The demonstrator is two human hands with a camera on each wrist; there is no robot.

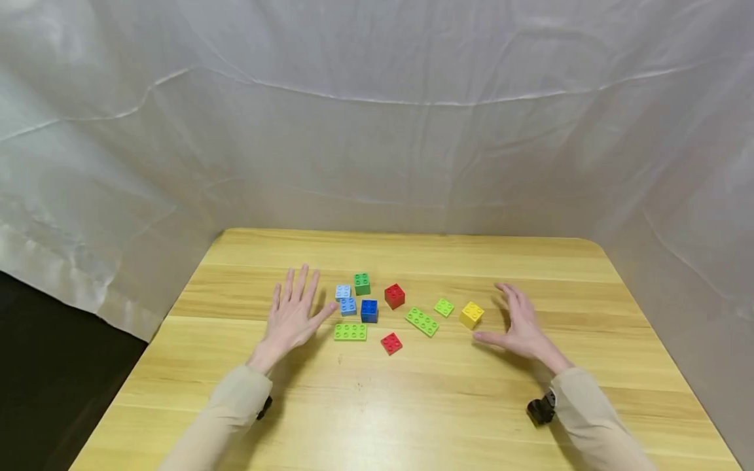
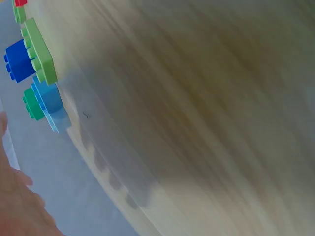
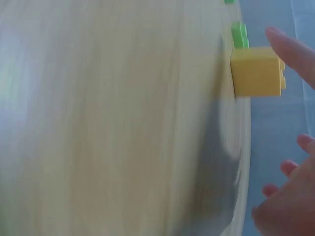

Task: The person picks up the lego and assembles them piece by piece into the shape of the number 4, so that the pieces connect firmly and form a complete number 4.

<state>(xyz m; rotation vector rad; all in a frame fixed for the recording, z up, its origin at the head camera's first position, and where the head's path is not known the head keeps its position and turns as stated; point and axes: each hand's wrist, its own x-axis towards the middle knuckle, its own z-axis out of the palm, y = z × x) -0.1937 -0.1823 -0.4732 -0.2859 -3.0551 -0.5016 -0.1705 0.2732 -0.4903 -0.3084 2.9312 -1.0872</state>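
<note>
1. Right hand (image 1: 521, 330) was empty, thumb and fingers apart; yellow brick (image 1: 471, 316) sat just left, near thumb tip.
2. Left hand (image 1: 290, 320) was empty, fingers spread; light-blue bricks (image 1: 348, 307) sat just right of thumb.
3. Other bricks (image 1: 394, 297) lay between both hands.
4. Wood-grain table (image 1: 424, 412) ran under both, shadowed beside each.
5. Pale creased sheeting (image 1: 412, 157) hung beyond both hands; dark area (image 1: 47, 366) was left of left hand.

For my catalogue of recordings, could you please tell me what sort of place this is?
Probably a makeshift filming booth: pale, shiny fabric sheets hang behind and beside a light wood-grain table bearing small, colourful, studded plastic bricks.
</note>
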